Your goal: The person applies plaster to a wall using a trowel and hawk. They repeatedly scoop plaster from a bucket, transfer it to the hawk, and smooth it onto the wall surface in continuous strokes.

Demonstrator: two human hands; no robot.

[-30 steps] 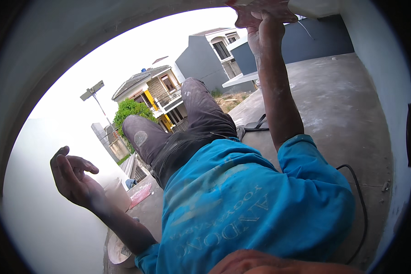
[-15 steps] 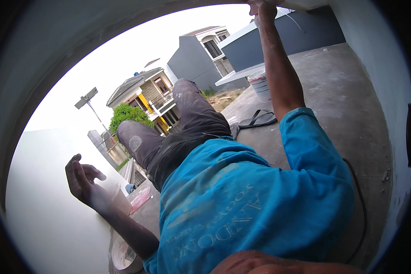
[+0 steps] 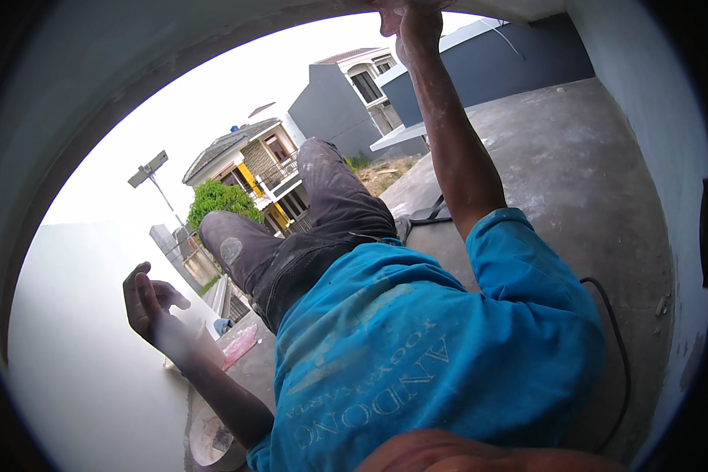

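Note:
Raised overhead, my right hand (image 3: 419,35) reaches the top edge of the view, where its fingers are partly cut off. It grips a pink flat piece (image 3: 389,22), shown only in part, close to the underside of a pale overhead edge (image 3: 322,22). Its exact kind cannot be made out. At the left, my left hand (image 3: 153,308) hangs in the air before a white wall (image 3: 79,315). Its fingers are loosely bent and apart, with nothing in them. Behind its wrist stands a pale bucket (image 3: 204,346).
A pink sheet or bag (image 3: 240,346) lies beside the bucket. Below my left forearm is a round, stained container (image 3: 210,440). A black cable (image 3: 620,346) curves over the grey floor (image 3: 558,204) at right. A dark strap (image 3: 429,212) lies past my hip.
My right hand has moved left along the overhead edge with the pink piece, and its arm now covers the bucket behind it. My left hand has shifted slightly right.

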